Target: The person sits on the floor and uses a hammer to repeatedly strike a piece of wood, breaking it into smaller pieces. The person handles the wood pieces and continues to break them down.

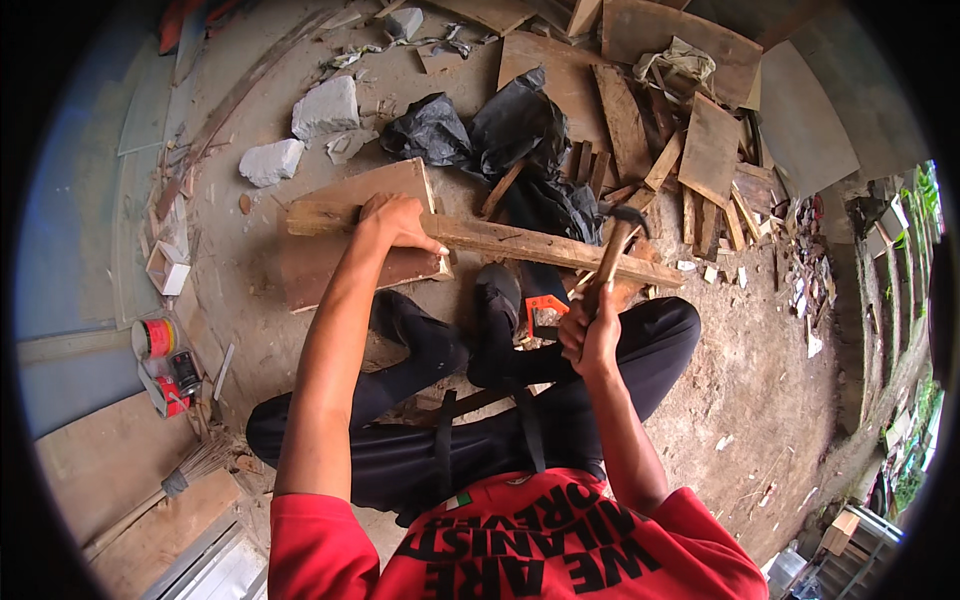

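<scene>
A long, rough wooden beam [500, 240] lies crosswise in front of me, its left part resting on a brown board [310, 270]. My left hand [393, 222] is closed over the beam near its left end, thumb pointing right. In my right hand [590, 335] is a hammer [610, 255], gripped by its wooden handle. Its dark head is raised and overlaps the beam's right part in view; whether they touch, I cannot tell. Below the beam, between my legs, a tool with an orange handle [546, 303] shows, partly hidden.
Black plastic bags [520, 120] lie beyond the beam. Scrap wood [710, 150] is piled at the far right. White broken blocks [325, 108] lie at the far left. Cans [155, 338] stand along the left side, near a twig broom [195, 465]. Debris [805, 260] litters the right.
</scene>
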